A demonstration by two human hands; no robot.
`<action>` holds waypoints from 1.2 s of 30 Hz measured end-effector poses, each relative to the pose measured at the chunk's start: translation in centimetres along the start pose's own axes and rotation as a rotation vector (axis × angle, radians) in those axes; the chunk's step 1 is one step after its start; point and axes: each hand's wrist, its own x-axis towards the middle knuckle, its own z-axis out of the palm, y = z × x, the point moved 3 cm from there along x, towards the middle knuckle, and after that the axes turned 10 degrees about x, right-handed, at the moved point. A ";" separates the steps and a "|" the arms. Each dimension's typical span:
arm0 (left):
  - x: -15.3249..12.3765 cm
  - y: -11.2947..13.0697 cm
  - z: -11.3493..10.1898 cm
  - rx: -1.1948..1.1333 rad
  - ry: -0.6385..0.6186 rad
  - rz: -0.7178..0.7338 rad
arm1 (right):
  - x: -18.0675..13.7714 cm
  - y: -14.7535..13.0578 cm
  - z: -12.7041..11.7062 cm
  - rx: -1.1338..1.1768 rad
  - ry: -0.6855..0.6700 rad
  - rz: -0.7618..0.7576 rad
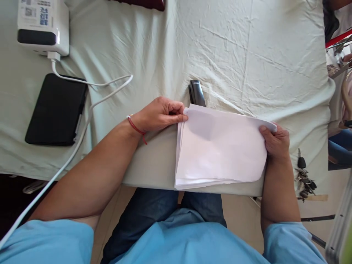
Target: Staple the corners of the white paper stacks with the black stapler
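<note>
A small stack of white paper sheets (pixel 221 146) lies at the table's front edge, its layers slightly out of line at the left and bottom. My left hand (pixel 162 114) pinches the stack's top left corner between thumb and fingers. At the top right corner, my right hand (pixel 276 140) grips the sheets with the thumb on top, and the paper curls up there. Just behind the stack's upper edge rests a black stapler (pixel 197 93); its near end is hidden by the paper.
A pale cloth (pixel 220 47) covers the table. At the left are a black tablet-like case (pixel 56 110) and a white box-shaped device (pixel 45 29) with a white cable (pixel 90 113) running past my left arm. A bunch of keys (pixel 304 179) lies at the right edge.
</note>
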 end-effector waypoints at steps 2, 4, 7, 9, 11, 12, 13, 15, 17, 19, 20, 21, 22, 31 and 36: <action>0.0 0.2 0.0 0.024 0.017 0.016 | 0.1 0.1 -0.1 -0.008 -0.003 -0.004; 0.1 0.3 0.1 0.043 0.012 0.036 | 0.1 0.1 -0.1 -0.018 -0.010 0.000; 0.2 0.0 0.3 0.019 0.029 0.027 | 0.0 0.0 -0.1 -0.009 -0.019 0.019; 0.2 -0.4 0.4 -0.045 0.060 0.008 | -0.1 -0.1 0.0 -0.003 -0.018 0.022; 0.3 -0.8 0.5 -0.072 0.090 0.012 | -0.1 -0.2 0.0 -0.007 -0.020 0.019; 0.3 -0.9 0.5 -0.054 0.108 0.025 | -0.1 -0.2 0.0 -0.010 -0.021 0.015; 0.3 -1.0 0.4 -0.019 0.127 0.038 | 0.0 -0.2 0.0 -0.013 -0.023 0.009; 0.3 -0.9 0.3 0.064 0.162 0.054 | 0.1 -0.1 0.0 -0.021 -0.033 0.006; 0.4 -0.8 0.2 0.115 0.152 0.055 | 0.2 0.1 -0.1 -0.033 -0.048 0.015; 0.4 -0.6 0.2 0.134 0.113 0.059 | 0.2 0.1 -0.2 -0.045 -0.060 0.023; 0.5 -0.5 0.2 0.137 0.100 0.064 | 0.2 0.1 -0.2 -0.048 -0.062 0.023; 0.5 -0.4 0.2 0.140 0.094 0.067 | 0.2 0.0 -0.2 -0.050 -0.060 0.019; 0.5 -0.3 0.2 0.146 0.092 0.071 | 0.1 -0.1 -0.1 -0.050 -0.058 0.015; 0.1 0.0 -0.2 0.105 0.041 0.103 | 0.1 -0.4 0.1 -0.029 -0.046 0.017; -0.1 -0.3 -0.4 0.028 -0.008 0.166 | 0.2 -0.4 0.2 0.036 -0.002 0.024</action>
